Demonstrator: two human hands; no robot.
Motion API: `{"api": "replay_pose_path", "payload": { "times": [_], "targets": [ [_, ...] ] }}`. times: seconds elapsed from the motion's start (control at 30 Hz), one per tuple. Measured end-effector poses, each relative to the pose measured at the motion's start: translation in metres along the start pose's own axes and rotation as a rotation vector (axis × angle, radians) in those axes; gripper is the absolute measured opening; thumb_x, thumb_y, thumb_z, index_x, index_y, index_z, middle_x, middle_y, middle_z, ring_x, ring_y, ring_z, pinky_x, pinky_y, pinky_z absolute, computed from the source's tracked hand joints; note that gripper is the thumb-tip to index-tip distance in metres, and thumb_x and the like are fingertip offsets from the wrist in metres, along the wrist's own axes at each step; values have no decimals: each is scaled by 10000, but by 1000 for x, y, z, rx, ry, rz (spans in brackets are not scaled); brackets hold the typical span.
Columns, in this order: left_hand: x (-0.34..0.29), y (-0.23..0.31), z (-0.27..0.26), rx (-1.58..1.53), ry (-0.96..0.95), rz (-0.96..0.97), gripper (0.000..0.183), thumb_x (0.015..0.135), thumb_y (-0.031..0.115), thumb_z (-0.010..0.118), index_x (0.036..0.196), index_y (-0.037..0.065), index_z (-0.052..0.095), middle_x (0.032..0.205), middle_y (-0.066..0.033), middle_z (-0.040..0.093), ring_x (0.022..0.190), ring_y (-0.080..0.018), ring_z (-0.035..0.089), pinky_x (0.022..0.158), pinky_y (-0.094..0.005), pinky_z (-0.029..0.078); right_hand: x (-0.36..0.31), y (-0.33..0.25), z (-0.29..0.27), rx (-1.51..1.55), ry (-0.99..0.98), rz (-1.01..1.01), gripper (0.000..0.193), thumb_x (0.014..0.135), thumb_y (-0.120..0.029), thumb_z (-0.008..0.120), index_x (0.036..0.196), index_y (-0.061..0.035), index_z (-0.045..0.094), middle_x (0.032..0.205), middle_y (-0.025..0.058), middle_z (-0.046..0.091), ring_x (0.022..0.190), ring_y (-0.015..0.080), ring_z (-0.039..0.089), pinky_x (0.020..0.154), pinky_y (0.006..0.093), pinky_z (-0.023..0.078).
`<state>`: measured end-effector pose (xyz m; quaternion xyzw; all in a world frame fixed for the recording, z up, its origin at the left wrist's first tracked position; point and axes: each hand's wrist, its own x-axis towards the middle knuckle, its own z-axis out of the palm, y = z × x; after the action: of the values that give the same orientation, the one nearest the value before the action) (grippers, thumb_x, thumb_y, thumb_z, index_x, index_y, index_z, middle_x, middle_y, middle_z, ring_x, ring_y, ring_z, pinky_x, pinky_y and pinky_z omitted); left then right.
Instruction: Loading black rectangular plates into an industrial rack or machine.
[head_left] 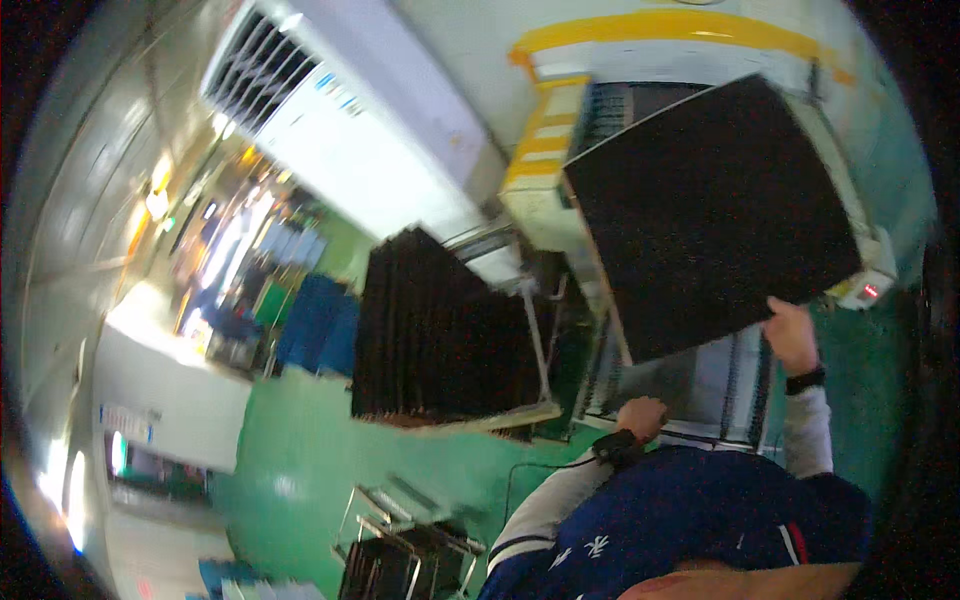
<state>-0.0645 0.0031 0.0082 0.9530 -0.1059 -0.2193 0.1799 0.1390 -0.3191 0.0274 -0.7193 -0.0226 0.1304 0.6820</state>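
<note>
A large flat black panel (710, 220) with a thin pale edge is tilted over the conveyor-like bed (745, 385) of a machine. At the panel's lower right edge my right hand (790, 335) is closed, gripping it between thumb and fingers. My left hand (642, 418) is below the panel, apart from it, close to the near end of the bed. Its fingers are curled, and the palm side is hidden. Dark bands circle both wrists, and a thin cable runs from the left one. The panel covers much of the machine behind it.
On my left stands a rack of several upright black panels (440, 330). Beyond it is a tall white cabinet with a grille (370, 110). Yellow-striped machine housing (550, 130) lies ahead. A metal-framed cart (410, 560) stands at the lower left on green floor (290, 470).
</note>
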Motion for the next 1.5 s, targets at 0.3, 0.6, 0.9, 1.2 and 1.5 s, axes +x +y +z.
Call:
{"api": "replay_pose_path", "payload": {
  "times": [0.3, 0.6, 0.9, 1.2, 1.5],
  "targets": [
    [6, 3, -3, 28, -90, -15, 248, 920, 303, 585, 1033, 104, 680, 1072, -143, 682, 1002, -372, 643, 828, -500, 529, -11, -29, 69, 920, -60, 202, 141, 941, -155, 634, 1045, -60, 639, 1048, 80, 661, 948, 197, 611, 886, 385, 509],
    [13, -23, 23, 43, 3, 66, 282, 918, 334, 560, 1001, 97, 687, 996, -149, 674, 938, -381, 641, 791, -510, 518, 2, -34, 90, 963, -47, 346, 210, 931, -196, 662, 1066, -59, 575, 962, 76, 607, 957, 239, 618, 868, 414, 522],
    [10, -10, 6, 36, -1, 61, 269, 922, 313, 545, 965, 87, 686, 991, -162, 672, 932, -384, 637, 784, -510, 510, 21, -38, 99, 886, -60, 418, 281, 928, -251, 679, 1028, -39, 523, 976, 121, 583, 888, 256, 654, 825, 395, 541],
    [19, -18, 22, 55, -2, 6, 230, 924, 286, 528, 975, 95, 646, 967, -149, 652, 955, -376, 622, 767, -516, 507, 47, -32, 103, 917, -70, 389, 280, 920, -260, 694, 965, -79, 485, 947, 114, 577, 896, 278, 659, 772, 397, 553],
    [18, -16, 16, 42, 10, 58, 228, 927, 288, 536, 982, 89, 630, 976, -139, 647, 952, -362, 622, 779, -506, 507, 63, -33, 103, 907, -54, 354, 283, 925, -258, 683, 976, -70, 477, 986, 114, 557, 900, 281, 653, 779, 385, 551]
  ]
}}
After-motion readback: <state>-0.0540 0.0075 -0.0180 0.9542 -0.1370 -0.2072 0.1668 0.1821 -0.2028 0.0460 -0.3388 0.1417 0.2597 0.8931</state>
